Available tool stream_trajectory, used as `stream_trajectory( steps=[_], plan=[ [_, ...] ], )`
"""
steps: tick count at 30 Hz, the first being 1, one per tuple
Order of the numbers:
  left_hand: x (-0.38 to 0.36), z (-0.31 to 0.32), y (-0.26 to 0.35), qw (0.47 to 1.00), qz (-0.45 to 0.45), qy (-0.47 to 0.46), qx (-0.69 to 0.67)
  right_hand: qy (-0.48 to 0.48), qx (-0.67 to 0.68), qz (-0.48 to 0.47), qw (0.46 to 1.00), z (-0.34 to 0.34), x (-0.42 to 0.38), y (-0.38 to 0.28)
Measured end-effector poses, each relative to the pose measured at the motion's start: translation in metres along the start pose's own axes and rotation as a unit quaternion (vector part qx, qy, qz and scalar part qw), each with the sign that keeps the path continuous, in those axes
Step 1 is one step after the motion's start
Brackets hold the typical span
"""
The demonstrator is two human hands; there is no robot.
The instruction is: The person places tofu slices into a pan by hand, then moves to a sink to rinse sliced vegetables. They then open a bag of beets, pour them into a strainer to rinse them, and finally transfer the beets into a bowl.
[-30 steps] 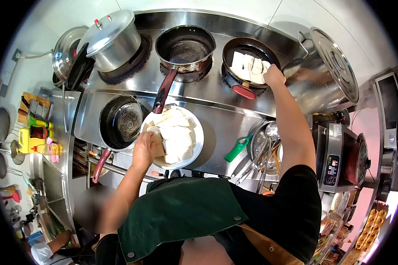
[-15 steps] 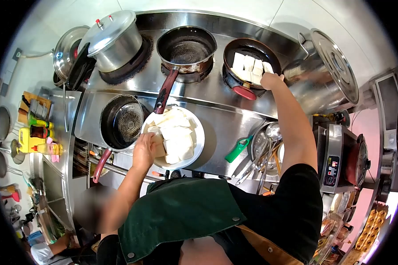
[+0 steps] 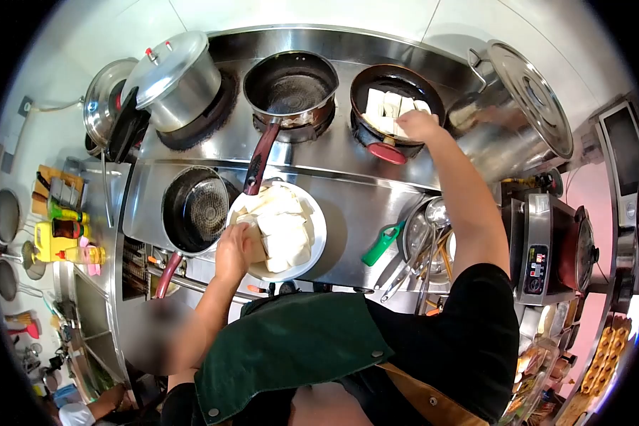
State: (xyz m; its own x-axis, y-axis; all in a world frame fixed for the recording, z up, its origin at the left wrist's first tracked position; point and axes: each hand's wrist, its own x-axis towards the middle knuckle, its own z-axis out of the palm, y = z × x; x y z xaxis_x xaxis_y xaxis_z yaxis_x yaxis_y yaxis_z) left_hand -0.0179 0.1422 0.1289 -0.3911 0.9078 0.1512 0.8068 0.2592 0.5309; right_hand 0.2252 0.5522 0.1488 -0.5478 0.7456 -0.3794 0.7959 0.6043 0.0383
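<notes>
My left hand (image 3: 234, 248) is closed on a white slab (image 3: 251, 238) at the left side of a white bowl (image 3: 319, 227), which holds several white slabs (image 3: 284, 234). Over the right edge of the frying pan (image 3: 380, 74) is my right hand (image 3: 419, 126), its fingers bent down at the white pieces; whether they grip one is hidden. Several white pieces (image 3: 387, 106) lie side by side in that pan, whose red handle (image 3: 387, 153) points toward me.
A dark pan (image 3: 291, 85) sits on the middle burner, another (image 3: 199, 206) left of the bowl. A pressure cooker (image 3: 177, 78) stands back left, a tall steel pot (image 3: 504, 121) right. Utensils (image 3: 426, 234) and a green-handled tool (image 3: 383, 245) lie nearer. Part of another person (image 3: 74, 414) shows lower left.
My right hand has shifted slightly left and down at the pan's edge. My left hand stays at the bowl's left side. The whole view has shifted a little.
</notes>
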Motion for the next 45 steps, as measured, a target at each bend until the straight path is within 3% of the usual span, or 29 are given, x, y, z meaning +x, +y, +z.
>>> stream_trajectory(
  steps=[1, 2, 4, 7, 9, 11, 13, 15, 19, 21, 24, 25, 26, 28, 30, 31, 32, 36, 38, 39, 41, 42, 44, 45],
  plan=[
    [0.000, 0.000, 0.001, 1.000, 0.006, 0.000, 0.000, 0.107, 0.031, -0.038, 0.993, -0.003, -0.011, -0.005],
    [0.000, 0.000, 0.002, 1.000, -0.001, -0.004, -0.003, 0.083, 0.069, -0.062, 0.992, 0.023, 0.017, 0.005],
    [0.002, -0.001, 0.004, 1.000, -0.003, -0.009, -0.001, -0.027, 0.001, 0.003, 1.000, 0.003, 0.001, -0.023],
    [0.001, 0.001, -0.001, 1.000, -0.005, -0.007, -0.014, 0.005, 0.077, 0.079, 0.994, 0.012, 0.016, -0.030],
    [0.002, 0.000, -0.001, 1.000, 0.009, -0.009, -0.012, -0.009, 0.185, 0.071, 0.980, 0.001, 0.009, -0.028],
    [0.002, 0.001, -0.003, 1.000, -0.004, -0.015, -0.016, -0.004, 0.318, -0.024, 0.948, 0.022, 0.030, -0.004],
    [0.002, 0.002, -0.005, 1.000, -0.008, -0.012, -0.016, 0.077, 0.250, 0.048, 0.964, 0.007, 0.016, 0.000],
    [0.001, -0.002, 0.000, 1.000, -0.020, -0.008, -0.014, 0.013, 0.122, 0.140, 0.983, -0.027, -0.024, -0.002],
    [0.001, -0.001, 0.003, 0.999, -0.041, -0.025, -0.001, -0.044, 0.051, 0.122, 0.990, -0.004, -0.017, 0.012],
    [0.001, -0.002, 0.010, 0.999, -0.050, -0.016, -0.012, -0.007, 0.050, 0.113, 0.992, 0.000, -0.017, 0.013],
    [0.001, -0.014, 0.024, 0.999, -0.029, -0.037, -0.013, 0.066, 0.006, 0.011, 0.998, -0.008, -0.026, -0.004],
    [0.001, -0.019, 0.032, 0.999, -0.028, -0.035, -0.012, 0.190, 0.068, -0.048, 0.978, 0.008, -0.016, -0.009],
    [0.002, -0.025, 0.042, 0.997, -0.026, -0.050, -0.049, 0.229, 0.236, -0.052, 0.943, -0.019, -0.058, -0.045],
    [0.002, -0.033, 0.055, 0.995, 0.015, -0.061, -0.074, 0.169, 0.351, -0.248, 0.887, -0.024, -0.092, -0.095],
    [0.007, -0.038, 0.074, 0.993, 0.037, -0.055, -0.098, -0.025, 0.294, -0.369, 0.881, -0.052, -0.152, -0.143],
    [0.012, -0.040, 0.084, 0.990, 0.065, -0.046, -0.120, -0.041, 0.267, -0.402, 0.875, -0.038, -0.161, -0.162],
    [0.015, -0.041, 0.092, 0.990, 0.087, -0.032, -0.111, 0.028, 0.249, -0.462, 0.851, -0.028, -0.171, -0.176],
    [0.023, -0.031, 0.101, 0.979, 0.140, 0.028, -0.144, 0.055, 0.258, -0.414, 0.871, -0.016, -0.172, -0.188],
    [0.025, -0.033, 0.103, 0.975, 0.160, 0.042, -0.145, 0.182, 0.279, -0.348, 0.876, -0.014, -0.172, -0.167],
    [0.026, -0.033, 0.104, 0.970, 0.186, 0.050, -0.146, 0.147, 0.285, -0.295, 0.900, -0.025, -0.171, -0.154],
    [0.020, -0.039, 0.095, 0.975, 0.165, 0.033, -0.142, 0.162, 0.308, -0.202, 0.915, -0.032, -0.153, -0.119],
    [0.016, -0.040, 0.089, 0.980, 0.150, 0.034, -0.126, 0.175, 0.405, -0.167, 0.882, -0.033, -0.138, -0.099],
    [0.005, -0.042, 0.074, 0.988, 0.102, 0.030, -0.111, 0.207, 0.399, -0.057, 0.892, -0.059, -0.118, -0.062],
    [0.000, -0.042, 0.066, 0.989, 0.101, 0.037, -0.099, 0.282, 0.357, -0.050, 0.889, -0.056, -0.093, -0.041]
  ],
)
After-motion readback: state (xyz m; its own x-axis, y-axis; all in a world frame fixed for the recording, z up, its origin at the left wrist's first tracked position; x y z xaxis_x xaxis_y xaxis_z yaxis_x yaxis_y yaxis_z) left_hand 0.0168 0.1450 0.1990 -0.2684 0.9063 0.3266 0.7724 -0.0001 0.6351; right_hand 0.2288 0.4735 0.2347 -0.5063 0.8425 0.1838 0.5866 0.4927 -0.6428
